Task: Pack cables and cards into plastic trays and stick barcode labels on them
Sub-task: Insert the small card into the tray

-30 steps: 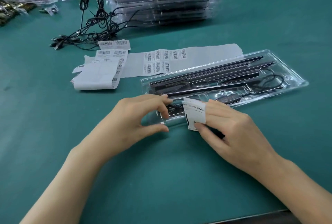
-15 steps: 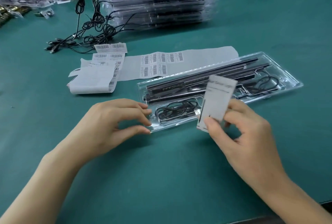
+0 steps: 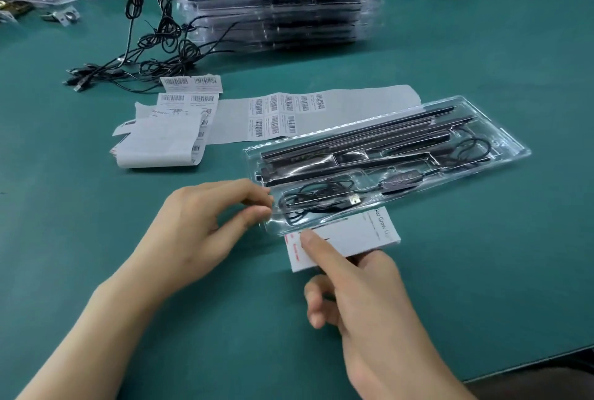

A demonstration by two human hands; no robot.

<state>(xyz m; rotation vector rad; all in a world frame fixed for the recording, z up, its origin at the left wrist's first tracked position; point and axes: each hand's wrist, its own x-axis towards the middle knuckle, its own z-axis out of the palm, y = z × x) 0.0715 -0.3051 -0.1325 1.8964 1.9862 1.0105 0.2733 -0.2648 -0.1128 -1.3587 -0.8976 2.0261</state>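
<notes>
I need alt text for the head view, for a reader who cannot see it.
The right hand holds a card against the near edge of a clear tray; the left hand pinches the tray's corner. Barcode labels lie behind.

left hand (image 3: 205,226) pinching, right hand (image 3: 363,300) forefinger outstretched

The card (image 3: 360,235) has its far edge under the clear tray (image 3: 511,142), print partly cut off. Fingers of the right hand (image 3: 369,303) hide beneath it. Barcode labels (image 3: 286,113) are too small to read; the stack of packed trays (image 3: 273,4) runs off the top
</notes>
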